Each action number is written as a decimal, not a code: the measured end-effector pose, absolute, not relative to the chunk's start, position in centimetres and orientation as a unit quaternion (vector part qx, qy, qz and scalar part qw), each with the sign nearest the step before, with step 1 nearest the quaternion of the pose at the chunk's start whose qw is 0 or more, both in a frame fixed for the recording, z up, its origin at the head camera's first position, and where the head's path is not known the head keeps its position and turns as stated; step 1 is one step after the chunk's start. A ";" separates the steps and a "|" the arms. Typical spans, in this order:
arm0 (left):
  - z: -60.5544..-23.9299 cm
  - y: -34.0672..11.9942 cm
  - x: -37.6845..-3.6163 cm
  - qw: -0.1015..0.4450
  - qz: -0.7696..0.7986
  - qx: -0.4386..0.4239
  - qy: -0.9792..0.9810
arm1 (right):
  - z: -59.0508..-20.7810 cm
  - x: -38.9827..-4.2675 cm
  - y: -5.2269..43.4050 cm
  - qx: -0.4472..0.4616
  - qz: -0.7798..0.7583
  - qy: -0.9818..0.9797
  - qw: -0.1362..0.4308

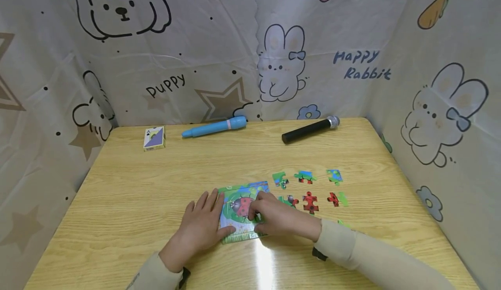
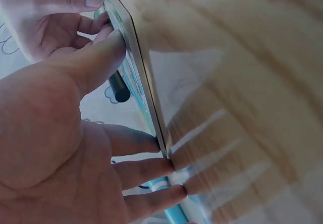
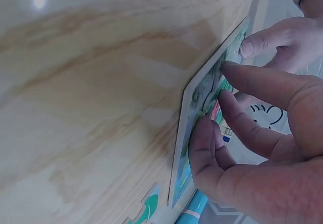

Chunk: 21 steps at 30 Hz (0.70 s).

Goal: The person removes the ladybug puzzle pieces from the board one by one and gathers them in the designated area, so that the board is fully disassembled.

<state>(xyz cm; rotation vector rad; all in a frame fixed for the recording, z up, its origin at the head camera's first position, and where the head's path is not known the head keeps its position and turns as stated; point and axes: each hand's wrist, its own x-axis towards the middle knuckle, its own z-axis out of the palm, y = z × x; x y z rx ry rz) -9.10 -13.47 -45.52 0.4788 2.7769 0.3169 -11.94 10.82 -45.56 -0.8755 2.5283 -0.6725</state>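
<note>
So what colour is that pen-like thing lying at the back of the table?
The pen-like thing is light blue with a thin pink band near its thicker end, clearest in the head view.

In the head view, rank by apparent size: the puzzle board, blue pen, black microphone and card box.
1. Puzzle board, partly covered by both hands.
2. Blue pen and black microphone: look alike in length, so not ranked.
3. Card box, smallest, though farther back than the board.

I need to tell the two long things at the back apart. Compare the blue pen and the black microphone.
The blue pen is light blue with a pink band and tapers to a narrow tip at its left end; the black microphone is black with a silver mesh head at its right end. The pen lies left of centre, the microphone right of centre. Both lie flat on the wooden table, slanted alike, far from the hands.
</note>
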 end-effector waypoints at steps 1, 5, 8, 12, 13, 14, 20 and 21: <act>-45.5 -13.5 -9.1 0.151 0.109 0.167 0.968 | -45.5 -12.0 10.8 -0.310 -0.236 0.901 0.191; -45.4 -13.4 -9.2 0.150 0.105 0.166 0.969 | -45.3 -12.0 10.5 -0.310 -0.230 0.903 0.190; -45.2 -13.3 -9.2 0.152 0.105 0.165 0.969 | -45.4 -12.1 10.5 -0.317 -0.234 0.899 0.192; -45.1 -13.2 -9.2 0.153 0.104 0.166 0.969 | -45.5 -12.2 10.8 -0.326 -0.262 0.886 0.198; -45.1 -13.2 -9.2 0.153 0.102 0.166 0.969 | -45.6 -12.3 11.0 -0.327 -0.273 0.883 0.199; -45.2 -13.2 -9.3 0.153 0.100 0.166 0.969 | -45.6 -12.3 11.3 -0.329 -0.284 0.879 0.196; -45.1 -13.1 -9.3 0.156 0.094 0.170 0.968 | -44.5 -12.2 13.5 -0.328 -0.299 0.882 0.162; -45.1 -13.2 -9.3 0.158 0.094 0.170 0.968 | -44.3 -12.1 13.9 -0.324 -0.295 0.885 0.155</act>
